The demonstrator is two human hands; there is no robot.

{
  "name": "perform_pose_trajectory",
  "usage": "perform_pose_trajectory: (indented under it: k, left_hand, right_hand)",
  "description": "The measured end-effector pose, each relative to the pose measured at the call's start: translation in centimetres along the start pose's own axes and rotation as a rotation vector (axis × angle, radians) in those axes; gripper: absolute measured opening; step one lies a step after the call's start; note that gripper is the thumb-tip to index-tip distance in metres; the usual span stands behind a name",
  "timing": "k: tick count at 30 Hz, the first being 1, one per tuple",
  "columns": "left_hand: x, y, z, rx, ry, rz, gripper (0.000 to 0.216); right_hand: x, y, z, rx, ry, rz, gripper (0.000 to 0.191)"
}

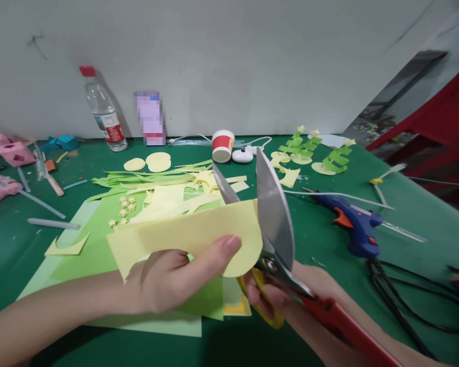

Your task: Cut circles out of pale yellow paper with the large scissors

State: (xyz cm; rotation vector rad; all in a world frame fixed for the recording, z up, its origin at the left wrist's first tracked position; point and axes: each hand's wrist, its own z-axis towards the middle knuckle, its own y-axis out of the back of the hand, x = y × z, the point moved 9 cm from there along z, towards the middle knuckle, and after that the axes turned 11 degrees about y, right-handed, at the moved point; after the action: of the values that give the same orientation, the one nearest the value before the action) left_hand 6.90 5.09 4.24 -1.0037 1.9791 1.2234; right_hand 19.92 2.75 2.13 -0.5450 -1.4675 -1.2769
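Observation:
Pale yellow paper (pixel 183 232) with a rounded right end is pinched under the thumb of my left hand (pixel 176 283). My right hand (pixel 268 300), low on the right, grips scissors (pixel 277 219) with a red handle and a yellow loop. Their wide metal blades stand apart, pointing up, with the rounded paper edge close to the pivot. Behind the held paper lie yellow scraps (pixel 168 199), green paper strips (pixel 137 179) and several small folded stars (pixel 126 206). Beneath my hands are green paper sheets (pixel 87 244), partly covered.
A blue hot glue gun (pixel 352 219) with cables lies to the right. Green spiral pieces on yellow discs (pixel 334 162) stand at the back right. Along the wall are a water bottle (pixel 105 117), a blurred phone (pixel 150 118) and a paper cup (pixel 222 146).

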Motion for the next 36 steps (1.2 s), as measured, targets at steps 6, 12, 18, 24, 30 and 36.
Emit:
perform_pose_trajectory:
  k: [6,12,18,24,30,36]
  left_hand:
    - [-0.2,0.2,-0.1,0.004,-0.030,-0.018,0.037]
    - [-0.1,0.3,0.0,-0.013,-0.052,-0.021,0.035]
    - [-0.1,-0.4,0.1,0.055,-0.026,-0.105,0.036]
    - [-0.2,-0.5,0.0,0.070,-0.009,-0.067,0.039]
    - [-1.0,-1.1,0.1,0.141,-0.120,-0.177,0.041]
    - [0.1,-0.6,0.0,0.090,0.030,-0.145,0.037]
  right_hand:
    - [-0.4,-0.1,-0.1,-0.029,-0.017,0.053,0.012]
    - [-0.1,0.0,0.1,-0.061,0.013,0.121,0.016]
    - [-1.4,-0.4,-0.3,-0.033,-0.074,0.243,0.015]
    - [-1.2,0.1,-0.5,-0.067,-0.084,0.214,0.014]
    - [-0.1,0.4,0.0,-0.074,-0.002,0.093,0.015]
    - [-0.9,-0.1,-0.1,-0.054,-0.061,0.174,0.014]
